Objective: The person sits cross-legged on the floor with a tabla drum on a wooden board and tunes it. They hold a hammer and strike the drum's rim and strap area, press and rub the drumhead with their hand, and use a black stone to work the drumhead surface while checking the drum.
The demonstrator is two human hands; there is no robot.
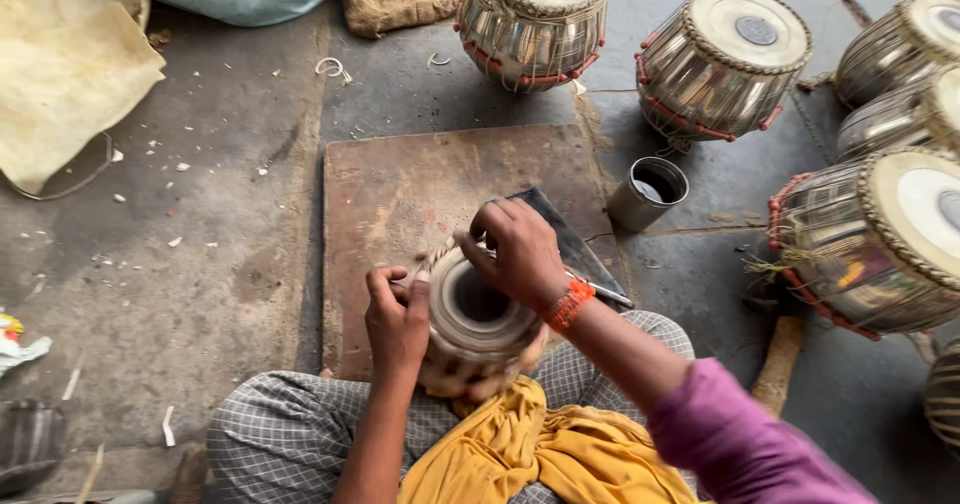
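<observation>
Drum shell rests in my lap above the stone slab; left hand clamps its side, right hand pinches the rim lacing. I'd brace firmly and pull evenly.

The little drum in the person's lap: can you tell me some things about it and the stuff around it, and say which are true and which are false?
1. Both hands touch the small drum. True: the left hand grips its side and the right hand rests on its rim.
2. The small drum's top is covered with a white skin. False: its top is open and dark inside.
3. A yellow cloth lies in the lap under it. True.
4. The metal cup sits on top of a shiny drum. False: it stands on the floor.
5. Shiny metal drums stand at the upper right. True.
</observation>
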